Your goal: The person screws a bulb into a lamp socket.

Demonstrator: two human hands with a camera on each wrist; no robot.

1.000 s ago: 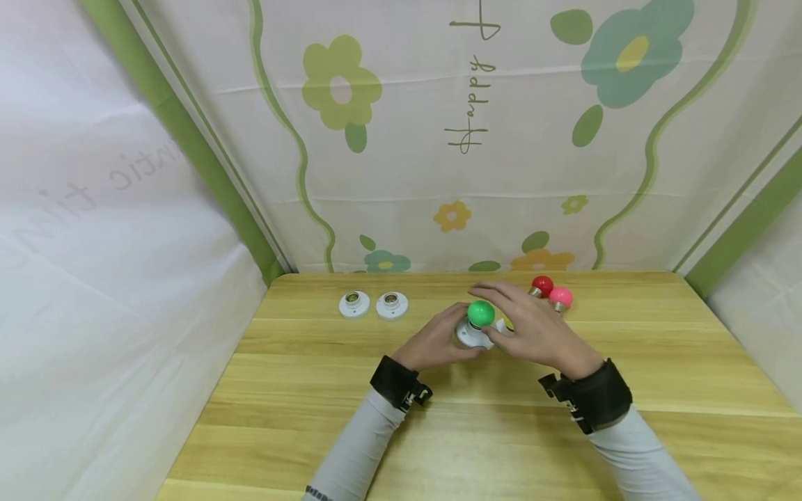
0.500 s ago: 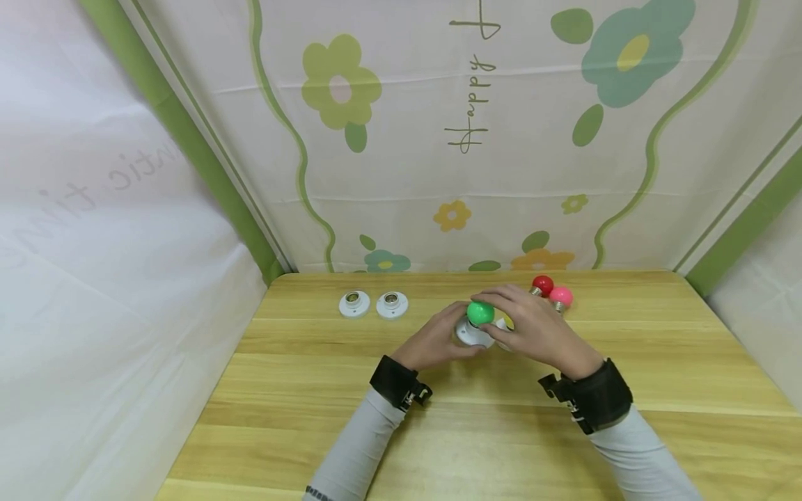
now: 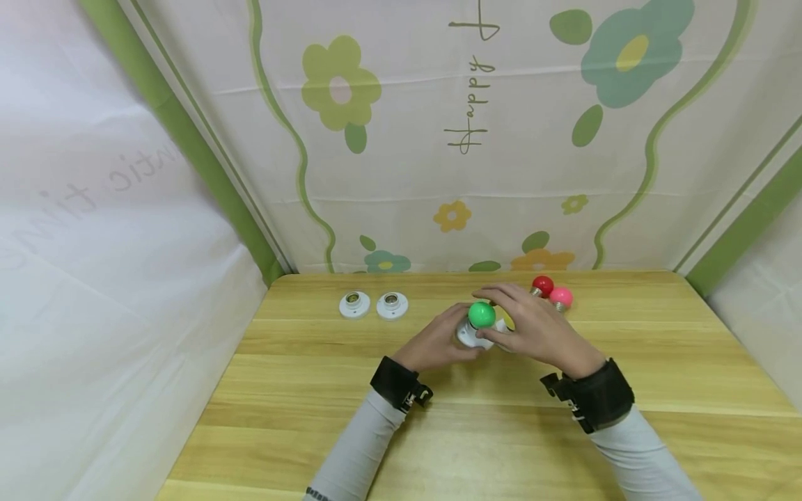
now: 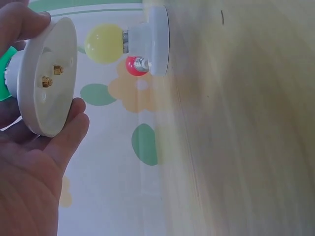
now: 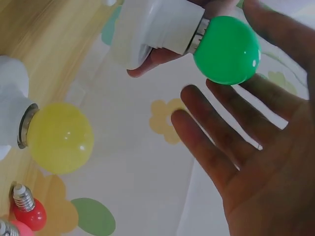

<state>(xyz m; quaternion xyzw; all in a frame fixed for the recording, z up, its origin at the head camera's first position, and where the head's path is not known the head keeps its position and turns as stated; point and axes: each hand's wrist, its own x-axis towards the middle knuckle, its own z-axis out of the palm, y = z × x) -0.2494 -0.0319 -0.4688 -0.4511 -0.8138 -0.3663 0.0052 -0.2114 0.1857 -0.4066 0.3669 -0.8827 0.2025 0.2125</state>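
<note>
My left hand (image 3: 438, 339) grips a white round lamp holder (image 4: 49, 78) by its rim, raised off the table. Two brass terminals show on its underside in the left wrist view. A green light bulb (image 5: 227, 50) sits in its socket, with some of the metal collar visible. Around this bulb my right hand (image 3: 532, 327) has its fingers spread and slightly bent. The thumb stands a little off the glass in the right wrist view, and the fingertips lie close under the bulb. A yellow bulb (image 5: 61, 137) in a second holder (image 4: 158, 42) stands just beyond, mostly covered by my right hand in the head view.
Two bare lamp holders, one at the left (image 3: 354, 304) and one beside it (image 3: 392, 305), lie on the wooden table (image 3: 301, 390). A loose red bulb (image 3: 542, 285) and pink bulb (image 3: 561, 298) lie behind my right hand. Printed curtains (image 3: 401, 174) enclose the table.
My right fingers closed on the green bulb half a second ago and have now loosened and spread away from it. The left hand and lamp holder have hardly moved.
</note>
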